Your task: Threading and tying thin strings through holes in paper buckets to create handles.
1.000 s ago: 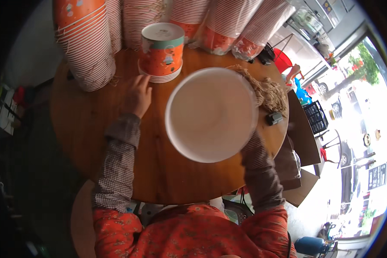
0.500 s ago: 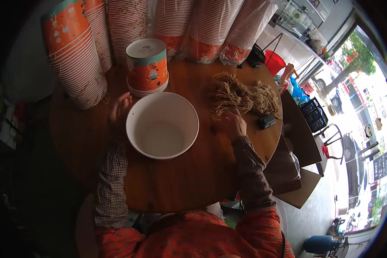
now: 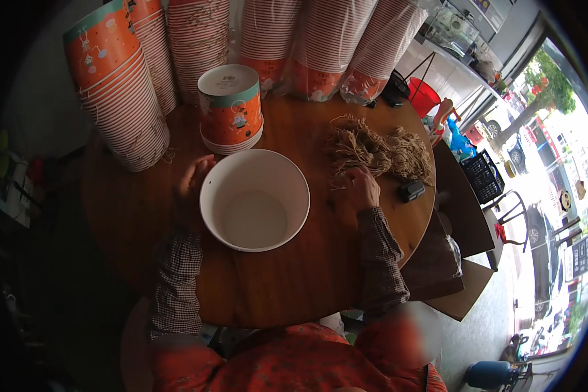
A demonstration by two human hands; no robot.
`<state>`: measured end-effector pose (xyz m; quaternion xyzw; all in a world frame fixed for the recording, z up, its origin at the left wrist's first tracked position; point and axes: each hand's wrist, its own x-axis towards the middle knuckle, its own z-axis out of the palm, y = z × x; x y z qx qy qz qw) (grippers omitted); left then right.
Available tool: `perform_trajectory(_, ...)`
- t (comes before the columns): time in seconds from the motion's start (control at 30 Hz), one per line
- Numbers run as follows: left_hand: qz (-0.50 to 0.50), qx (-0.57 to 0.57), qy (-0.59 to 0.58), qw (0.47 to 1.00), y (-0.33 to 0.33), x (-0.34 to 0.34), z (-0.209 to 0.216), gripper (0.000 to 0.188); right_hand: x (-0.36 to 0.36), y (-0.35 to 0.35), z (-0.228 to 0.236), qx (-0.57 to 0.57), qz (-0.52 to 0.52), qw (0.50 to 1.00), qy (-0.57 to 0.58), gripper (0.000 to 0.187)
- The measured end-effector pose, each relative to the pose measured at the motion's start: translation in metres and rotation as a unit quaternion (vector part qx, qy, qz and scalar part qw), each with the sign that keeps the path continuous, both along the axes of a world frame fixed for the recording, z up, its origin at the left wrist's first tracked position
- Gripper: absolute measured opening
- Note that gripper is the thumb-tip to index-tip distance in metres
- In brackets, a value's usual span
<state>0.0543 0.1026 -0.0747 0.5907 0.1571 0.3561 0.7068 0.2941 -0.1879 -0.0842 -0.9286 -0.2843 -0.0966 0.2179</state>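
Note:
A large white-lined paper bucket (image 3: 255, 225) stands on the round wooden table in front of me, its mouth facing up and a small hole near its left rim. My left hand (image 3: 195, 176) curves against its left side, fingers bent; part of the hand is in shadow. To the right, my right hand (image 3: 362, 187) has its fingers pinched at the near edge of a tangled heap of tan twine (image 3: 359, 145). The strand between the fingertips is hard to make out. Just behind the bucket, an upturned orange and teal paper bucket (image 3: 232, 111) sits over white rims.
Tall nested stacks of paper buckets (image 3: 121, 91) line the table's far side, some in clear plastic bags (image 3: 330, 52). A small black device (image 3: 411, 191) lies near the right edge of the wooden table (image 3: 274, 294). Open cardboard boxes (image 3: 460, 291) stand beside it.
The whole view has shifted slightly, so everything sits a little lower and to the right. Both hands keep about the same places beside the bucket and at the twine.

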Motion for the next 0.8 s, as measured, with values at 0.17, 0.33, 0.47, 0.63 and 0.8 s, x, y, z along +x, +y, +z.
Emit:
perform_trajectory(0.17,0.012,-0.005,0.011,1.0,-0.004,0.0,0.003,0.041,-0.038,0.02,0.028,0.33,0.154,0.93,0.052,0.004)
perform_trajectory(0.33,-0.013,-0.007,0.012,1.0,-0.003,0.0,0.001,0.036,-0.099,0.032,0.064,0.527,0.309,0.711,0.348,0.008)
perform_trajectory(0.47,0.013,0.025,0.01,1.0,0.003,-0.005,0.002,0.033,-0.113,0.037,0.072,0.548,0.312,0.669,0.394,0.005)
perform_trajectory(0.63,0.173,0.268,-0.038,0.947,-0.012,-0.029,0.058,0.023,-0.128,0.03,0.087,0.53,0.337,0.681,0.377,0.005)
perform_trajectory(0.8,0.124,0.385,-0.07,0.912,-0.099,-0.064,0.098,0.019,-0.159,0.033,0.114,0.523,0.395,0.637,0.405,0.008)
